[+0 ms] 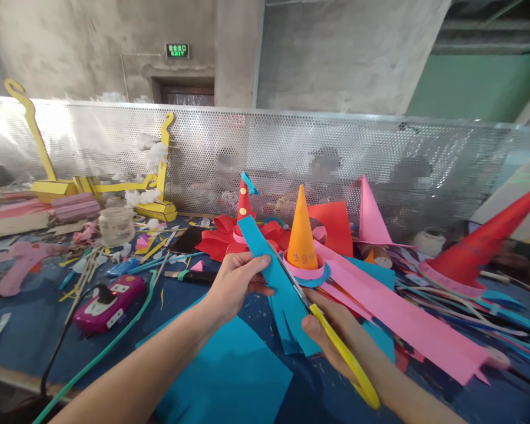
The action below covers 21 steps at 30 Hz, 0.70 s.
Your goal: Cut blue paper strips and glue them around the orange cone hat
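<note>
My left hand pinches a strip of blue craft paper between thumb and fingers. The strip slants from upper left to lower right, and its lower part shows slits. In my right hand is a pair of scissors with yellow handles. Their blades lie along the strip's right edge; whether they are apart is hard to see. Just behind the blades stands an orange paper cone with dark writing and a pink and blue brim. A larger blue sheet lies below my hands.
A purple power strip with cables and a pink glue gun lie left. A glass jar stands among scraps. Pink strips and a red cone hat are right. A perforated metal screen rises behind, with people beyond.
</note>
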Each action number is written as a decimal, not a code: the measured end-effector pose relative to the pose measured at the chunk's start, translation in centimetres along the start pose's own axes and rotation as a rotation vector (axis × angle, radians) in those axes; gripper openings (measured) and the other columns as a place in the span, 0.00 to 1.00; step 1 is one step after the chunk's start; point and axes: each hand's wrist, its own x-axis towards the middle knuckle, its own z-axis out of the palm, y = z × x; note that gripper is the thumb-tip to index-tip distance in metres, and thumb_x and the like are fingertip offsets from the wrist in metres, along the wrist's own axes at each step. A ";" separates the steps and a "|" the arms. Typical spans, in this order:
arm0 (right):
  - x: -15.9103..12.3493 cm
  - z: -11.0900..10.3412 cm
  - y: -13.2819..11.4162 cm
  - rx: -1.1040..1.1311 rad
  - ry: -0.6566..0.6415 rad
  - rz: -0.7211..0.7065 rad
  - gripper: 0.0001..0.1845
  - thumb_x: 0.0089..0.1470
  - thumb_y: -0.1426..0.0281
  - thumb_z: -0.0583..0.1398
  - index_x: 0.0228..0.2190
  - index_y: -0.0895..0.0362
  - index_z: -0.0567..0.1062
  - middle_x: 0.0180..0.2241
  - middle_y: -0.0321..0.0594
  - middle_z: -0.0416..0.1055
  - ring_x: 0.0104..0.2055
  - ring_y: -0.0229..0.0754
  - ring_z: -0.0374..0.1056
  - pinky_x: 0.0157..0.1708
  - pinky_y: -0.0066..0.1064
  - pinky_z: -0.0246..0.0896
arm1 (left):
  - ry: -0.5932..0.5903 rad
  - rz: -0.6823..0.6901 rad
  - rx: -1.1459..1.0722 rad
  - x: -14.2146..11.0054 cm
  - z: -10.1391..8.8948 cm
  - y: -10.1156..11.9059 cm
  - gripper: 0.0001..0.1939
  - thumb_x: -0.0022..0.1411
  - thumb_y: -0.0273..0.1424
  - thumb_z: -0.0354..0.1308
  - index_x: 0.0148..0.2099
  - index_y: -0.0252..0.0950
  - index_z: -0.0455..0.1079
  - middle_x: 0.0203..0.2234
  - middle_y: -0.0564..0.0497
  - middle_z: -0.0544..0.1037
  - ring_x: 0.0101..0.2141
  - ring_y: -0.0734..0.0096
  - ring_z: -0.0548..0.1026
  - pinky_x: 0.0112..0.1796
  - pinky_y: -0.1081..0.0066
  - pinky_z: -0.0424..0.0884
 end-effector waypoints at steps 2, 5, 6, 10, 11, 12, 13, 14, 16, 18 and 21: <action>-0.1 -0.1 -0.1 -0.009 -0.049 0.014 0.22 0.59 0.53 0.54 0.46 0.57 0.68 0.25 0.33 0.56 0.25 0.37 0.48 0.24 0.30 0.49 | -0.002 -0.004 -0.005 0.0 0.0 0.1 0.13 0.52 0.37 0.66 0.32 0.30 0.77 0.23 0.46 0.81 0.23 0.68 0.78 0.25 0.73 0.75; 0.0 0.0 -0.4 -0.015 -0.040 0.012 0.23 0.60 0.54 0.53 0.48 0.57 0.66 0.25 0.32 0.54 0.25 0.37 0.47 0.24 0.30 0.46 | -0.014 -0.014 -0.015 -0.1 -0.1 0.1 0.13 0.53 0.37 0.65 0.32 0.29 0.77 0.23 0.45 0.81 0.23 0.69 0.78 0.25 0.73 0.76; 0.0 0.1 -0.5 -0.012 -0.035 0.009 0.22 0.60 0.54 0.53 0.47 0.57 0.67 0.25 0.33 0.55 0.25 0.37 0.47 0.24 0.30 0.46 | -0.016 -0.016 -0.016 0.0 -0.1 0.2 0.13 0.53 0.36 0.65 0.32 0.29 0.77 0.23 0.45 0.81 0.22 0.69 0.78 0.25 0.73 0.76; 0.0 0.5 -0.8 0.005 -0.034 0.061 0.18 0.58 0.53 0.53 0.36 0.56 0.65 0.23 0.31 0.50 0.24 0.36 0.45 0.22 0.29 0.43 | -0.008 -0.023 -0.017 0.0 -0.1 0.3 0.13 0.53 0.36 0.66 0.32 0.29 0.78 0.23 0.44 0.81 0.22 0.69 0.78 0.25 0.74 0.76; 0.0 0.6 -0.8 0.011 -0.036 0.086 0.17 0.58 0.54 0.53 0.34 0.55 0.64 0.23 0.30 0.48 0.23 0.35 0.44 0.21 0.29 0.41 | -0.006 -0.027 -0.016 0.0 0.0 0.3 0.13 0.52 0.36 0.66 0.32 0.29 0.78 0.23 0.44 0.81 0.23 0.69 0.78 0.25 0.74 0.76; -0.1 0.7 -0.8 0.020 -0.037 0.109 0.16 0.58 0.54 0.52 0.33 0.55 0.62 0.22 0.29 0.46 0.22 0.35 0.43 0.21 0.29 0.40 | -0.004 -0.029 -0.018 0.0 0.0 0.3 0.13 0.52 0.36 0.66 0.32 0.29 0.78 0.24 0.44 0.81 0.22 0.69 0.78 0.24 0.74 0.76; -0.2 0.7 -0.7 0.027 -0.036 0.120 0.16 0.58 0.54 0.52 0.32 0.55 0.62 0.22 0.29 0.45 0.22 0.34 0.42 0.20 0.29 0.39 | -0.004 -0.031 -0.019 0.0 0.0 0.3 0.13 0.52 0.36 0.66 0.32 0.29 0.78 0.24 0.44 0.81 0.22 0.70 0.77 0.25 0.74 0.76; -0.3 0.8 -0.7 0.030 -0.033 0.114 0.16 0.58 0.54 0.52 0.32 0.55 0.62 0.22 0.29 0.45 0.22 0.34 0.42 0.20 0.29 0.39 | -0.005 -0.034 -0.020 0.0 0.0 0.3 0.13 0.52 0.36 0.66 0.33 0.29 0.78 0.24 0.44 0.81 0.22 0.70 0.77 0.25 0.74 0.76; -0.3 0.8 -0.5 0.023 -0.026 0.079 0.17 0.58 0.53 0.53 0.33 0.55 0.64 0.23 0.29 0.46 0.23 0.35 0.42 0.21 0.29 0.40 | -0.008 -0.039 -0.022 0.0 0.0 0.2 0.13 0.52 0.36 0.66 0.33 0.29 0.79 0.24 0.44 0.81 0.22 0.69 0.78 0.25 0.73 0.76; -0.3 0.8 -0.5 0.006 -0.020 0.047 0.18 0.57 0.53 0.53 0.36 0.55 0.65 0.22 0.30 0.47 0.23 0.35 0.43 0.22 0.29 0.40 | -0.007 -0.039 -0.020 0.0 0.0 0.2 0.14 0.52 0.37 0.66 0.33 0.29 0.79 0.24 0.43 0.81 0.23 0.68 0.78 0.25 0.73 0.76; -0.2 0.8 -0.7 0.003 -0.012 0.065 0.16 0.58 0.54 0.52 0.35 0.55 0.64 0.23 0.30 0.49 0.23 0.36 0.44 0.22 0.30 0.41 | -0.020 -0.038 -0.015 0.0 0.0 0.1 0.14 0.52 0.37 0.66 0.33 0.29 0.79 0.24 0.43 0.81 0.24 0.67 0.79 0.25 0.73 0.76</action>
